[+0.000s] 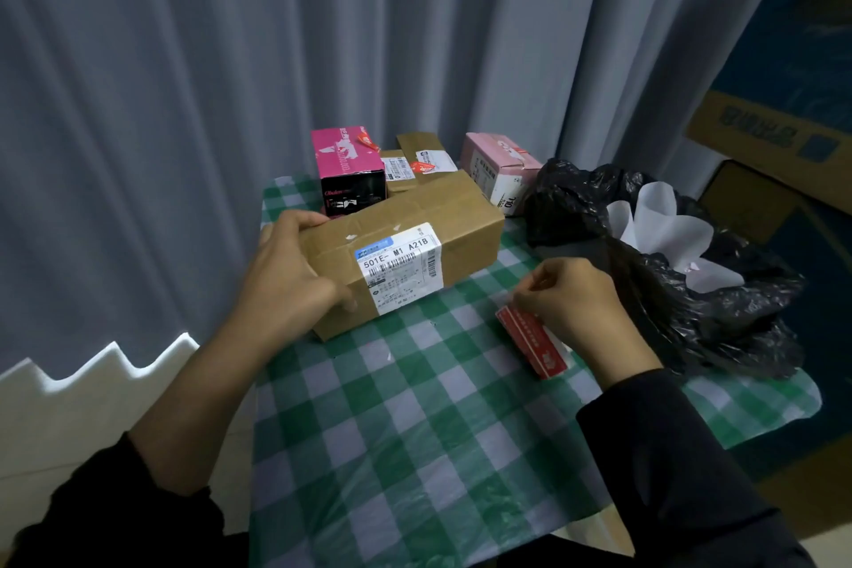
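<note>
Cardboard box (405, 240) in grip of left hand (286, 277), red strip (535, 344) in pinch of right hand (571, 304), black bag (719, 318) alongside

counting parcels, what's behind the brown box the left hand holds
Behind the brown box, gripped by the left hand, stand a magenta-and-black box, a smaller cardboard parcel and a pale pink box. Its bulk covers the bases of the first two.

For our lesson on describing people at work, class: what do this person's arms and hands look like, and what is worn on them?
Both arms wear dark, almost black long sleeves. The left sleeve ends partway up the forearm, the right sleeve at the wrist. The left hand and right hand are bare: no gloves, rings or watch show.
</note>
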